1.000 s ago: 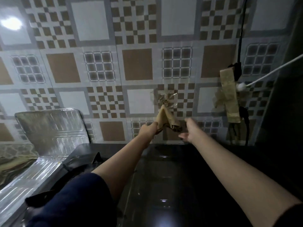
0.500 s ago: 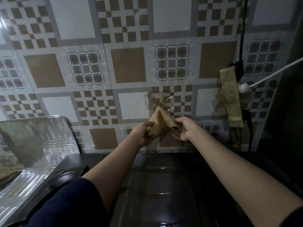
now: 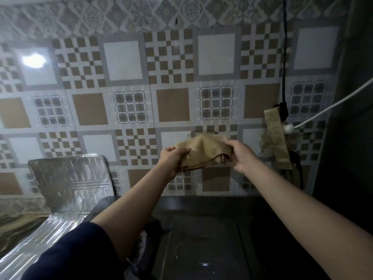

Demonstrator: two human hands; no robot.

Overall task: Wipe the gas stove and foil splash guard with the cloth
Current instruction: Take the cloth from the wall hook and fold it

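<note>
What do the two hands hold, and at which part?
Both hold the cloth: the left hand grips its left end, the right hand its right end.

Tan cloth (image 3: 203, 152), brown-and-white checkered wall tiles (image 3: 167, 63), silver foil splash guard (image 3: 70, 178)

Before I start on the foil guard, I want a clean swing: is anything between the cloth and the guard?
Nothing visible. Both hands, left and right, hold the cloth up in front of the tiled wall. The guard stands lower left, with only open air and the left forearm between.
</note>
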